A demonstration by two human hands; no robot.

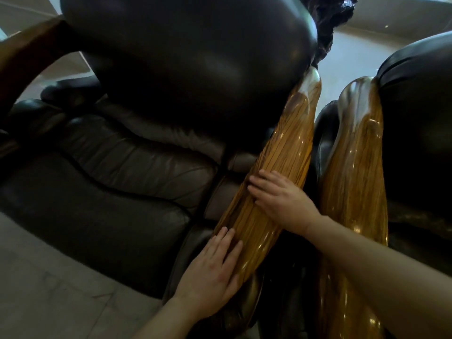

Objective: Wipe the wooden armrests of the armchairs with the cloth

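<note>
Both hands are lying flat and open on one wooden armrest [281, 152], gripping nothing: the left hand [212, 272] near its close end, the right hand [278, 196] at its middle. No cloth is showing. The wood is looking hard, shiny and slippery. It is running long from close by up toward the chair back [186, 57]

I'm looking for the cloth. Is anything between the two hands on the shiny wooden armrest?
No cloth shows in the head view. Between the left hand and the right hand lies only bare striped wood of the armrest.
</note>
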